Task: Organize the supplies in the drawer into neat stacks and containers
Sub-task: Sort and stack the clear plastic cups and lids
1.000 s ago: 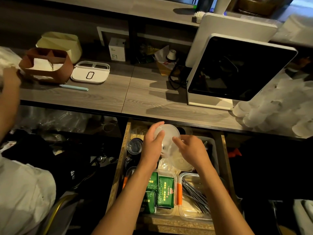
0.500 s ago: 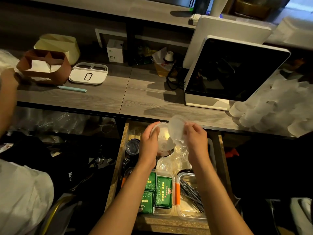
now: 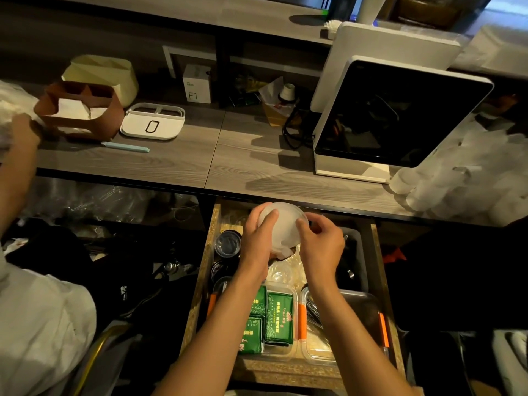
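Left hand [image 3: 258,241] fingers curled round the left edge of a stack of translucent lids [image 3: 283,224], thumb on top. Right hand [image 3: 321,244] pinches the stack's right rim, thumb and forefinger on it, other fingers loosely bent. Stack is held in the air over the far end of the open drawer [image 3: 380,281], not set down.

Directly under the hands: loose clear lids [image 3: 281,274], unsorted. Left of the left hand: row of dark round cups [image 3: 227,243] along the drawer wall. Toward the wrists: clear tub with green packets [image 3: 278,318], next to it a clear tub of metal utensils [image 3: 314,312], both look sorted.

Judgement: roughly midway. Tubs done, lid stack being built; loose lids still to gather, stack needs a spot. Dark bin right of the right hand too dim to read.
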Demonstrator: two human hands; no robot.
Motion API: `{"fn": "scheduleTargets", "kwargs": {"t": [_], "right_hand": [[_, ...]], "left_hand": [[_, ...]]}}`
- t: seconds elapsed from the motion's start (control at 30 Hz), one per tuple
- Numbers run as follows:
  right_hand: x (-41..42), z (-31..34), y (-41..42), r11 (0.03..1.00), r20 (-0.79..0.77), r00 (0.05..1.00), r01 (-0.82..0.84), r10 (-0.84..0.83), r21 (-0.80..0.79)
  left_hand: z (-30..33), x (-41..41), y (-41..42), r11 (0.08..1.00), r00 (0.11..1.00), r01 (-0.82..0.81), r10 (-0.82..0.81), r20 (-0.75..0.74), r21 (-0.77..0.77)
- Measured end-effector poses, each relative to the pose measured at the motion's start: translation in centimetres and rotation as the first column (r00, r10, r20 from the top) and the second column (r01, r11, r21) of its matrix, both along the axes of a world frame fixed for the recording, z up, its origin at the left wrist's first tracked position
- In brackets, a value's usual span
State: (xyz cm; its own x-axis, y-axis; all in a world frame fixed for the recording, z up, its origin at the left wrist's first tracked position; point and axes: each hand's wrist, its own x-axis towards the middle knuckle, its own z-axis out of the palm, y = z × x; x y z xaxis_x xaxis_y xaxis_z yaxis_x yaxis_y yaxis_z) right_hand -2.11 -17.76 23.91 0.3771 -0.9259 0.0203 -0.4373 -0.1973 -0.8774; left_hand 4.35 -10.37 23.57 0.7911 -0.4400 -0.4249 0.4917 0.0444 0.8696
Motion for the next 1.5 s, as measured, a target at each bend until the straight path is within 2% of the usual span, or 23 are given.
{"fn": "scheduleTargets", "kwargs": {"t": [0.3, 0.4, 0.47, 0.53, 0.6, 0.73, 0.8, 0.9, 1.03, 1.17, 1.37, 1.5], "right_hand": [[-0.2, -1.5, 1.7, 0.995, -0.015, 0.996, 0.085, -0.085, -0.055], [-0.2, -2.6, 1.5, 0.997, -0.15, 0.988, 0.011, -0.024, -0.082], [-0.4, -2.9, 1.2, 0.992, -0.111, 0.987, -0.112, 0.118, 0.06], [-0.5, -2.8, 1.0, 0.931, 0.063, 0.967, -0.253, 0.245, 0.263], [-0.6, -2.7, 1.0, 0.857, 0.174, 0.949, -0.313, 0.264, 0.409], [-0.9, -3.6, 1.3, 0.829, 0.145, 0.949, -0.317, 0.281, 0.461], [-1.3, -4.1, 1.0, 0.78, 0.16, 0.943, -0.331, 0.291, 0.531], [-2.4, -4.9, 0.0, 0.721, 0.142, 0.965, -0.26, 0.221, 0.642], [-4.0, -6.4, -0.4, 0.731, 0.071, 0.987, -0.155, 0.144, 0.665], [-5.8, -9.5, 0.2, 0.736, -0.021, 0.992, -0.08, 0.127, 0.672], [-9.3, -15.1, 2.7, 0.739, -0.112, 0.991, 0.025, 0.068, 0.673], [-10.0, -17.5, 2.6, 0.761, -0.195, 0.972, 0.029, 0.128, 0.648]], "left_hand": [[-1.3, -0.3, -0.4, 0.999, 0.996, 0.038, -0.039, 0.074, 0.01], [-1.8, -0.1, -0.2, 0.998, 0.995, 0.052, -0.054, 0.084, 0.02], [-2.1, 0.2, 0.1, 0.998, 0.994, 0.065, -0.066, 0.082, 0.015], [-2.1, 0.5, 0.5, 0.997, 0.995, 0.08, -0.08, 0.055, -0.002], [-2.2, 0.7, 0.8, 0.994, 0.994, 0.106, -0.106, 0.016, -0.019], [-3.1, 0.6, 1.0, 0.99, 0.99, 0.139, -0.139, 0.018, 0.013], [-3.8, 0.4, 1.5, 0.992, 0.992, 0.125, -0.126, 0.025, 0.031], [-5.2, 0.5, 2.1, 0.984, 0.985, 0.171, -0.172, 0.004, 0.055], [-7.5, 0.2, 2.7, 0.922, 0.939, 0.307, -0.334, 0.083, 0.236], [-11.3, -1.5, 3.6, 0.867, 0.927, 0.365, -0.373, -0.044, 0.338], [-16.3, -5.4, 4.8, 0.802, 0.933, 0.352, -0.343, -0.11, 0.482], [-18.2, -6.9, 5.1, 0.751, 0.942, 0.29, -0.335, -0.036, 0.594]]}}
